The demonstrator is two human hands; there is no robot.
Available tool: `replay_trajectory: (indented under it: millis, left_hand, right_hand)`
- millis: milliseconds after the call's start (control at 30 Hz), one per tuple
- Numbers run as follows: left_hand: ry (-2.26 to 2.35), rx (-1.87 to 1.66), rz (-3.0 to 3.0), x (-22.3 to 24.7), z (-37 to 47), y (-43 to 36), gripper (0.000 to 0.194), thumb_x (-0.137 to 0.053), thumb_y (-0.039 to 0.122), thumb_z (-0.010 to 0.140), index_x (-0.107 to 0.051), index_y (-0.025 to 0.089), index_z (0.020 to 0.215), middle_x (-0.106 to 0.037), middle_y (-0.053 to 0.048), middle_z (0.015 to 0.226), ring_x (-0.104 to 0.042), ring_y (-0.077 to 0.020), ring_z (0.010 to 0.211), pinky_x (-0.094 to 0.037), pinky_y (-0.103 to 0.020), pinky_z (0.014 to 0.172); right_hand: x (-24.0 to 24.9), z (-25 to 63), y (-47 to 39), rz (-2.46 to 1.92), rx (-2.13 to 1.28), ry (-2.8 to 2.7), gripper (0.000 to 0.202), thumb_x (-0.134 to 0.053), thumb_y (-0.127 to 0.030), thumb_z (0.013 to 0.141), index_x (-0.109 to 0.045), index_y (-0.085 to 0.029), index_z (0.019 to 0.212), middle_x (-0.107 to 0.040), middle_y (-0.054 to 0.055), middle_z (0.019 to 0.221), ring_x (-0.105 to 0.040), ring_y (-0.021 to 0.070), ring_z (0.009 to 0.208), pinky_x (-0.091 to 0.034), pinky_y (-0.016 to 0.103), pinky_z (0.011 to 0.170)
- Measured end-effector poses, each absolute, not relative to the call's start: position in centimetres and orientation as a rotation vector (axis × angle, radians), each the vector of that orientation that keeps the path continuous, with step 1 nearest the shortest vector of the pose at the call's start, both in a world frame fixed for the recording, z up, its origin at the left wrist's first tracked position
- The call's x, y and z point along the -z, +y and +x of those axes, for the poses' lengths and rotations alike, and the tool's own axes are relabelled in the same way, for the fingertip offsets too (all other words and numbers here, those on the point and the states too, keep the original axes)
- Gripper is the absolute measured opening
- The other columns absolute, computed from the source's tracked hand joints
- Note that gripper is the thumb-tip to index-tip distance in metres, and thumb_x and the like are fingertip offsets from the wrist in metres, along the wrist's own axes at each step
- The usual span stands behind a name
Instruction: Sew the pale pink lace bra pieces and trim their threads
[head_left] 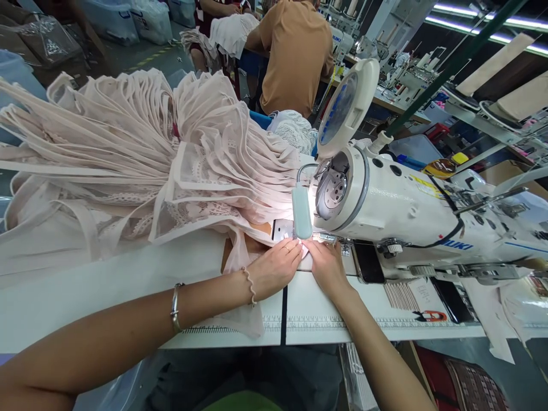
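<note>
My left hand (280, 265) lies at the sewing machine's needle area, fingers together and pressed on pale fabric. Beside it, my right hand (327, 265) pinches the same fabric, and the fingertips of both hands nearly meet just below a pale green lamp (302, 211). The white sewing machine (385, 194) reaches in from the right with its round end cover raised. Left of the needle area a big heap of pale pink lace garments (214, 154) covers the table, and a sheer piece hangs under my left wrist. The needle itself is hidden.
On the white table (222, 328), a ruler strip runs along the front edge. To the right lie a black phone (368, 262), red-handled snips (430, 315) and another dark flat object (451, 299). A person in a tan shirt (295, 57) sits ahead. Plastic bins (109, 20) stand at upper left.
</note>
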State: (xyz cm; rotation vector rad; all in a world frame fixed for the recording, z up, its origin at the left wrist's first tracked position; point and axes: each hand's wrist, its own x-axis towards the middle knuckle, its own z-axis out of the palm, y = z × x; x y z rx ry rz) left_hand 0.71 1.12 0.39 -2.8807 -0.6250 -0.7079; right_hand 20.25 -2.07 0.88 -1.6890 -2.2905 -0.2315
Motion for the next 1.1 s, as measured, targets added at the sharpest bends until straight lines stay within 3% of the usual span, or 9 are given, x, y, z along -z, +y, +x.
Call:
replay_trajectory:
  millis: [367, 533, 767, 1100]
  left_hand:
    - [-0.635, 0.767, -2.801, -0.4, 0.7, 1.4, 0.034, -0.035, 0.004, 0.098, -0.058, -0.001, 0.123, -0.067, -0.019, 0.121, -0.061, -0.0257, 0.118, -0.043, -0.040, 0.103]
    - [-0.646, 0.770, -2.762, -0.6, 0.7, 1.5, 0.036, -0.031, 0.004, 0.099, -0.059, 0.001, 0.121, -0.069, -0.017, 0.117, -0.062, -0.0244, 0.115, -0.042, -0.039, 0.103]
    - [-0.684, 0.696, -2.793, -1.2, 0.8, 1.8, 0.037, -0.027, 0.006, 0.102, -0.060, 0.005, 0.119, -0.069, -0.014, 0.115, -0.062, -0.0234, 0.111, -0.042, -0.037, 0.099]
    - [-0.749, 0.601, -2.845, -1.4, 0.7, 1.8, 0.035, -0.028, 0.004, 0.100, -0.059, 0.007, 0.118, -0.068, -0.016, 0.114, -0.061, -0.0236, 0.108, -0.041, -0.039, 0.096]
  right_hand:
    - [-0.4, 20.1, -1.8, -1.685, 0.289, -2.247, 0.050, -0.031, -0.007, 0.093, -0.069, -0.024, 0.120, -0.073, 0.009, 0.102, -0.061, 0.0242, 0.086, -0.051, 0.039, 0.082]
    - [-0.8, 19.9, -1.8, -1.737, 0.279, -2.238, 0.050, -0.033, -0.006, 0.090, -0.070, -0.025, 0.118, -0.070, 0.010, 0.102, -0.059, 0.0259, 0.093, -0.049, 0.040, 0.087]
    - [-1.4, 19.6, -1.6, -1.788, 0.248, -2.277, 0.048, -0.035, -0.006, 0.091, -0.068, -0.026, 0.120, -0.070, 0.011, 0.103, -0.059, 0.0263, 0.088, -0.045, 0.042, 0.087]
    - [-3.1, 18.7, -1.6, -1.950, 0.028, -2.294, 0.048, -0.032, -0.009, 0.093, -0.067, -0.024, 0.123, -0.066, 0.012, 0.119, -0.057, 0.0301, 0.103, -0.041, 0.046, 0.095]
